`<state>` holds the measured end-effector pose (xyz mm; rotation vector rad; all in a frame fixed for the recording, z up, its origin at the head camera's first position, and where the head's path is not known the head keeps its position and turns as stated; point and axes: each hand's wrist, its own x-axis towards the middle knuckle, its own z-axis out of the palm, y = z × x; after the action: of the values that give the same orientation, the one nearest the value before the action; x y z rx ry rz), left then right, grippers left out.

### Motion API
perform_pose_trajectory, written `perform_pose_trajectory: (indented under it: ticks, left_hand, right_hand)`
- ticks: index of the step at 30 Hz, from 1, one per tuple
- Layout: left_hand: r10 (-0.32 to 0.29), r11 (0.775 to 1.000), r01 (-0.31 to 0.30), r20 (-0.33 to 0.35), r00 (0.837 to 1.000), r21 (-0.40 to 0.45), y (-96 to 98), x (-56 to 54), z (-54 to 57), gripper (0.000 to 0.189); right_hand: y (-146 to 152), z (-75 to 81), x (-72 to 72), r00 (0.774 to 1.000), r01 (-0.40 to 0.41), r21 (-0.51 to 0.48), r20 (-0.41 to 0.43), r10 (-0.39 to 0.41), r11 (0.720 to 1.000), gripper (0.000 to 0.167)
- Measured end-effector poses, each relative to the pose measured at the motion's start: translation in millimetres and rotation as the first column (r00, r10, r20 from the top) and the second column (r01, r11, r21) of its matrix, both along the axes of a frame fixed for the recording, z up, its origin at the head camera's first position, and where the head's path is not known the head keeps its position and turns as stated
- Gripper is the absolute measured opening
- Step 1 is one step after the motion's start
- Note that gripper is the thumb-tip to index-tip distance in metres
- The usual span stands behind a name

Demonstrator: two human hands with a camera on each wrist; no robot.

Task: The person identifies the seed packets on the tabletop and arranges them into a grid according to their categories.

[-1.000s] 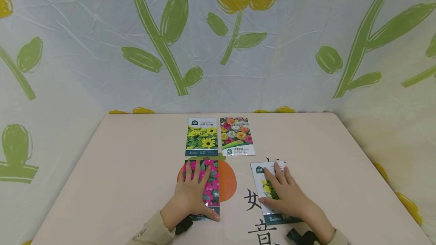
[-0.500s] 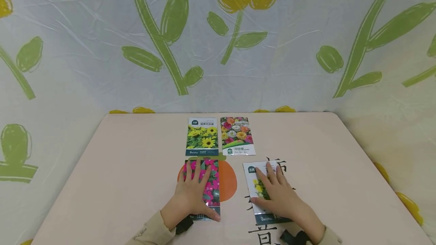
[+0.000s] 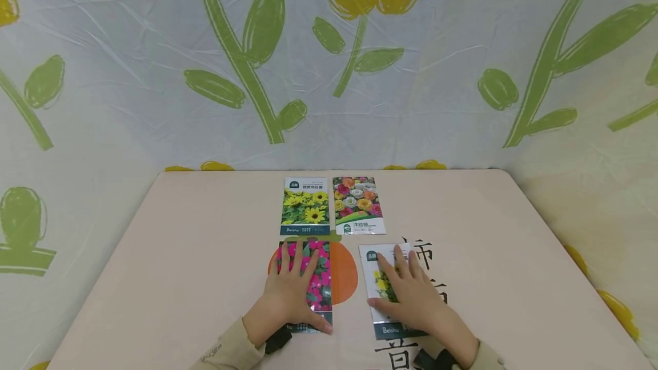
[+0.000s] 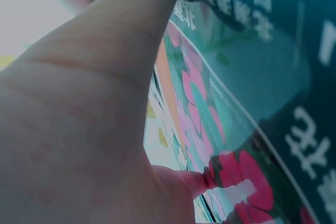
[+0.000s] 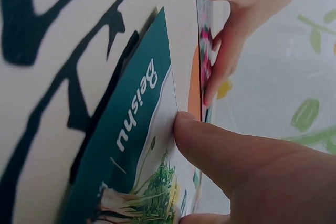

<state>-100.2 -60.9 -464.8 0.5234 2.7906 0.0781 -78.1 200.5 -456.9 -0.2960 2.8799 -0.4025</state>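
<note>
My left hand (image 3: 290, 293) rests with spread fingers on a seed packet with pink flowers (image 3: 323, 278), lying at the front left of the table. To its right, my right hand (image 3: 415, 296) lies with its fingers extended on a white seed packet with yellow flowers (image 3: 381, 283) and a dark green "Beishu" band. In the right wrist view the thumb is at that packet's edge (image 5: 176, 98), and the band's near corner stands slightly off the table. The left wrist view shows the pink-flower packet (image 4: 247, 182) close up beneath the left palm. My palms hide parts of both packets.
Two more seed packets lie side by side farther back: a yellow sunflower one (image 3: 305, 206) and one with mixed-colour blooms (image 3: 358, 205). The table (image 3: 205, 256) carries a printed orange fruit (image 3: 344, 273) and black characters (image 3: 398, 353). A flower-patterned curtain (image 3: 437, 101) stands behind.
My right hand has slid the white yellow-flower packet leftward across the table, toward the pink-flower packet, uncovering more printed characters. The left hand and the back packets have stayed in place.
</note>
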Motion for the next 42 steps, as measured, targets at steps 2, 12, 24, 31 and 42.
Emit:
perform_pose_trajectory:
  ticks: [2, 12, 24, 31, 42]
  left_hand:
    - [-0.002, 1.0, 0.002, -0.001, 1.0, 0.0, 0.3, -0.3, -0.4, 0.139]
    - [-0.003, 1.0, 0.003, -0.005, 1.0, 0.0, -0.2, -1.3, -1.3, 0.139]
    - [-0.002, 1.0, 0.002, -0.006, 1.0, -0.008, -0.1, -0.1, 1.4, 0.139]
    - [-0.003, 1.0, 0.003, -0.005, 1.0, -0.01, -0.1, 0.2, 2.2, 0.139]
    - [-0.007, 1.0, 0.007, 0.001, 1.0, -0.01, -0.2, -0.8, -1.4, 0.139]
  right_hand:
    - [-2, -0.2, -0.3, 1.0, 0.005, 0.007, -0.003, -0.005, 1.0, 0.093]
    - [-10, -0.9, -3.0, 1.0, 0.0, 0.005, -0.001, 0.0, 1.0, 0.094]
    - [-22, -6.5, -5.4, 0.999, 0.002, 0.041, -0.045, 0.0, 0.999, 0.093]
    - [-27, -5.4, -4.8, 0.999, 0.005, 0.045, -0.033, -0.003, 0.999, 0.093]
    - [-27, -5.4, -6.5, 1.0, -0.001, 0.013, -0.015, 0.001, 1.0, 0.098]
